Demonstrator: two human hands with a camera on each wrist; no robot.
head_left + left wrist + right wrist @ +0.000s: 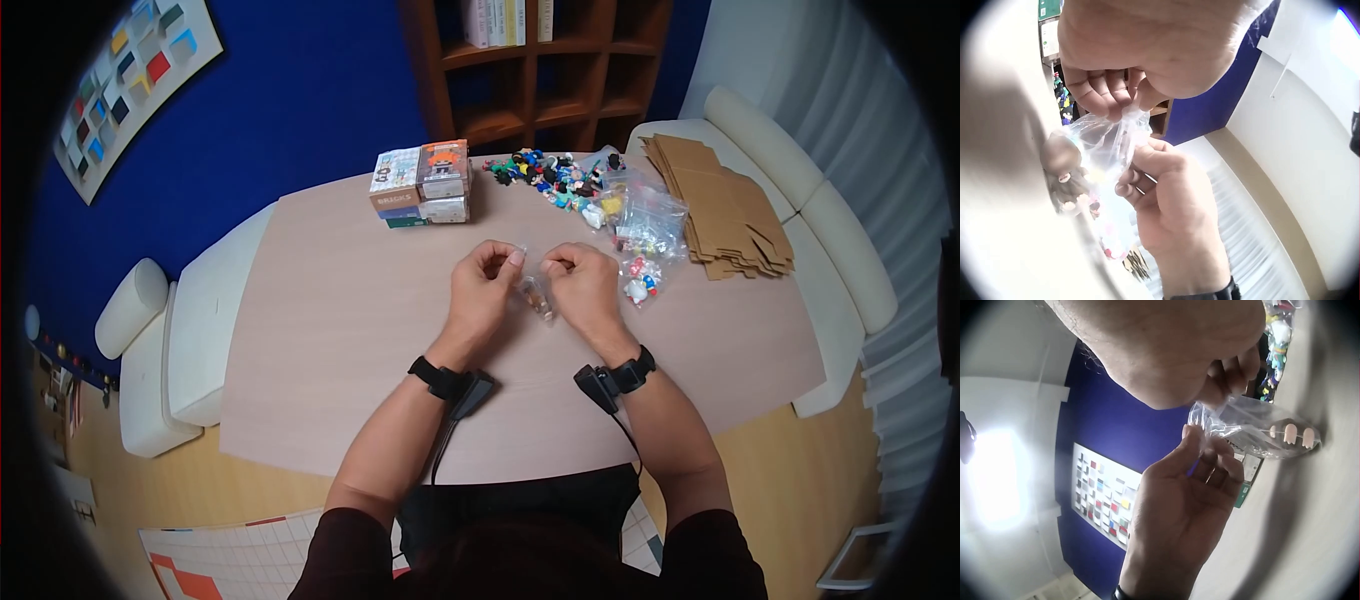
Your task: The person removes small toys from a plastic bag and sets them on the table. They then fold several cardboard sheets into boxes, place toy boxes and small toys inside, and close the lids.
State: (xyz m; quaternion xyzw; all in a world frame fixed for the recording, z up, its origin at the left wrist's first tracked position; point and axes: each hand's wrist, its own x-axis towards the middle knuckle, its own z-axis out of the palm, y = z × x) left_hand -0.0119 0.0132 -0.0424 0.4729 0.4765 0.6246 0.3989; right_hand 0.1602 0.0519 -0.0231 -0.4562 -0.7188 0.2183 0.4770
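Observation:
Over the middle of the table, my left hand (482,290) and my right hand (585,290) pinch the top of a small clear plastic bag (1247,428) between thumbs and fingers. The hands are close together, one on each side of the bag's mouth. Inside the bag, at its lower end, lies a small brown toy figure (1063,165) with pale, peach-coloured parts. The bag hangs down from the fingertips, its lower end close over the table. Folds of plastic bunch up between the fingers in both wrist views.
A stack of printed toy boxes (420,185) stands at the back left of the table (330,330). A heap of colourful small figures (560,180) is at the back. Right of it lie filled clear bags (650,220) and flattened brown cardboard (725,205).

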